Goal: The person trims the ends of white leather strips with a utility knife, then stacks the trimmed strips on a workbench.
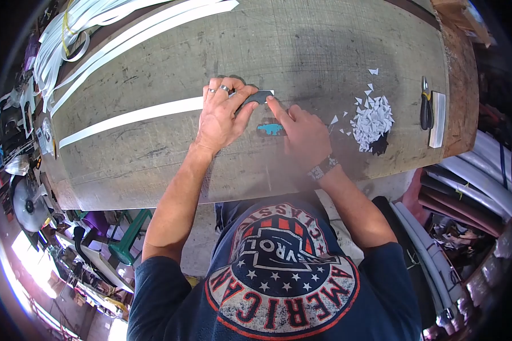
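Note:
A long white strip [136, 115] lies across the worktable, its right end under a small dark flat piece [259, 98]. My left hand [222, 111], with rings on two fingers, presses its closed fingers on the dark piece and the strip. The index finger of my right hand [306, 132] touches the dark piece's right end; the other fingers are curled, and whether they hold anything is hidden. Just left of that hand, a teal and dark object [270, 129] lies on the table.
White triangular scraps [372, 120] are heaped on the table [324, 57] at right. Beyond them lie dark-handled pliers [425, 108] and a flat metal bar [437, 120]. Bundled white strips [91, 17] cover the upper left. Rolls of material [478, 176] stand below the right edge.

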The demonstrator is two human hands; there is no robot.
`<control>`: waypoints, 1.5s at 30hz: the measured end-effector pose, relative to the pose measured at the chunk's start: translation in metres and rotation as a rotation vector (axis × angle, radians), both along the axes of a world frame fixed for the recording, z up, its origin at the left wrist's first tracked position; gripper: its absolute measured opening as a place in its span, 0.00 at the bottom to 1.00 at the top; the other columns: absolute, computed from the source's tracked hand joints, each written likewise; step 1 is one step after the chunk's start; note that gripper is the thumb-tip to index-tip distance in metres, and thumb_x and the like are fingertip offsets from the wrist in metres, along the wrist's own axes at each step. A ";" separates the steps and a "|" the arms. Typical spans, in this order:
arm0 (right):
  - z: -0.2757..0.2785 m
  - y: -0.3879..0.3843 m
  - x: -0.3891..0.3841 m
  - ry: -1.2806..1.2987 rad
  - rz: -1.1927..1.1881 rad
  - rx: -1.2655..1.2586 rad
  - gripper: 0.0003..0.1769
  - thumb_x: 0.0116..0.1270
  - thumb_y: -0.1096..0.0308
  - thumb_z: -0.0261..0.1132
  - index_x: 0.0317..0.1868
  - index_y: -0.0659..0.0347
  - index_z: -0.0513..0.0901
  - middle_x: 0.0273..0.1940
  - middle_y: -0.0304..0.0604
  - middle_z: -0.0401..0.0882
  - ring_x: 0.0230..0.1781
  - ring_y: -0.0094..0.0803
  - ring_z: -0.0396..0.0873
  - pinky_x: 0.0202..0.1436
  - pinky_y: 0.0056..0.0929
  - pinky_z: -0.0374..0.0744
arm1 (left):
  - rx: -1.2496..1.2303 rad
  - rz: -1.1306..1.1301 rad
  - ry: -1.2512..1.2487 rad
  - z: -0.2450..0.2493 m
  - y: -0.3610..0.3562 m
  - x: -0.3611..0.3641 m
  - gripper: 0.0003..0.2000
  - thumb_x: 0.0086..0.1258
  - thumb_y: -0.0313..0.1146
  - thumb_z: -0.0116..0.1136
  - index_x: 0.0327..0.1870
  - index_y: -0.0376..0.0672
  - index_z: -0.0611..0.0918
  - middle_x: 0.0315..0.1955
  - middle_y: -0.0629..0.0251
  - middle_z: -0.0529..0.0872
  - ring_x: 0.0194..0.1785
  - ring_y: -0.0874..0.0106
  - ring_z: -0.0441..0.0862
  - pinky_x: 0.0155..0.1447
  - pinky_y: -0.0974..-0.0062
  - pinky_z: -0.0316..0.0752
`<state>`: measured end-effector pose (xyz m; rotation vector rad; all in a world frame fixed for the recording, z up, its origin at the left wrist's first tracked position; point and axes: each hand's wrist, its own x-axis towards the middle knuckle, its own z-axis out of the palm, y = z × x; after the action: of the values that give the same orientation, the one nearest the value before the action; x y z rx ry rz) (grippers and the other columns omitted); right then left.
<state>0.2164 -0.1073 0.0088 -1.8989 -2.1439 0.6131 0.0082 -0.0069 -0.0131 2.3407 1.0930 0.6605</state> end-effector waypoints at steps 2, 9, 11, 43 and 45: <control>0.000 0.000 0.000 0.000 0.002 -0.004 0.46 0.64 0.75 0.70 0.84 0.46 0.71 0.42 0.42 0.80 0.42 0.42 0.85 0.45 0.45 0.83 | -0.007 0.005 0.001 0.000 0.000 0.000 0.14 0.70 0.35 0.76 0.55 0.46 0.92 0.49 0.66 0.84 0.54 0.62 0.75 0.62 0.61 0.69; 0.000 0.001 0.000 -0.009 0.010 -0.019 0.46 0.65 0.74 0.70 0.84 0.47 0.70 0.43 0.42 0.81 0.43 0.42 0.86 0.46 0.46 0.84 | -0.013 0.015 0.001 -0.002 0.000 0.000 0.14 0.71 0.36 0.76 0.55 0.46 0.92 0.48 0.66 0.84 0.54 0.62 0.75 0.63 0.61 0.69; -0.001 0.002 0.000 -0.004 0.008 -0.022 0.45 0.65 0.74 0.70 0.84 0.47 0.71 0.44 0.43 0.82 0.44 0.43 0.86 0.47 0.46 0.84 | -0.015 0.016 0.006 0.000 0.000 0.000 0.14 0.71 0.36 0.76 0.55 0.46 0.92 0.48 0.66 0.84 0.54 0.62 0.75 0.63 0.61 0.69; 0.001 -0.017 0.075 0.800 -0.279 0.305 0.12 0.87 0.71 0.58 0.41 0.67 0.81 0.45 0.48 0.86 0.41 0.35 0.82 0.47 0.31 0.79 | 0.306 0.000 0.208 -0.008 -0.032 0.012 0.20 0.69 0.29 0.72 0.63 0.48 0.88 0.56 0.67 0.85 0.61 0.61 0.80 0.66 0.59 0.77; 0.011 -0.028 0.086 0.612 -0.179 0.357 0.12 0.86 0.68 0.59 0.45 0.69 0.83 0.48 0.54 0.87 0.46 0.44 0.84 0.50 0.36 0.81 | 0.305 0.011 0.233 -0.008 -0.035 0.011 0.20 0.72 0.32 0.72 0.65 0.49 0.87 0.57 0.67 0.84 0.62 0.62 0.80 0.67 0.59 0.76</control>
<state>0.3020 -0.1356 0.0195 -1.4475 -1.5544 0.6211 0.0196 -0.0419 -0.0207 2.7296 1.1744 0.6055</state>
